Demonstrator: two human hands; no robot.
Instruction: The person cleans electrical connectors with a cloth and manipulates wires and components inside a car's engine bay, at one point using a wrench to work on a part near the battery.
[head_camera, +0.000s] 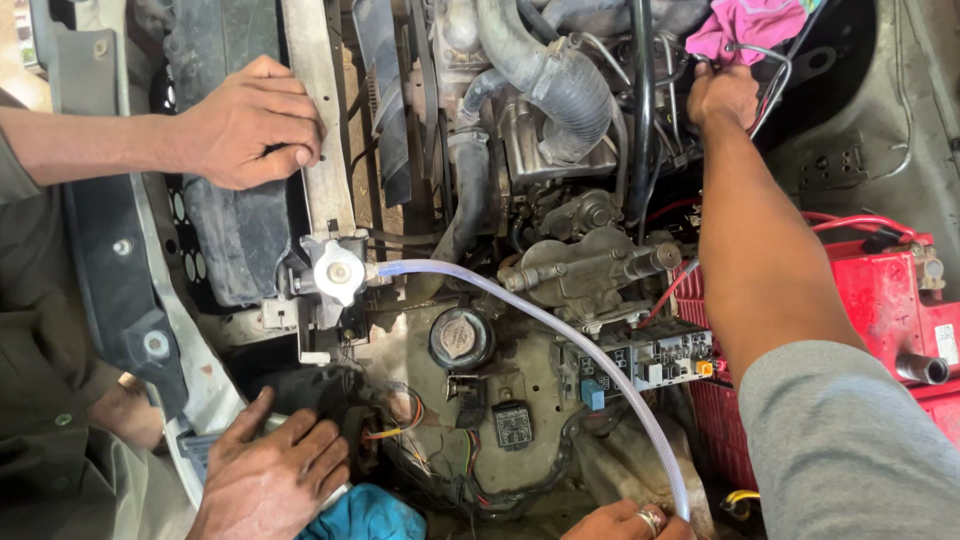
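Care counts: our left hand (625, 522) pinches the clear hose (560, 330), best kept unkinked; our right hand (722, 95) clasps wires (772, 85).

Daylight falls hard on my engine bay, brightest on the red battery (890, 300) at right and the pale metal far right. Deep shadow pools near the bottom centre. Focus stays sharp; edges bend slightly.

This was a car repair setting, seen down into an open engine bay. A ribbed radiator hose (560, 90) ran at upper centre. A red battery (890, 300) sat at the right, a fuse box (650, 355) near centre.
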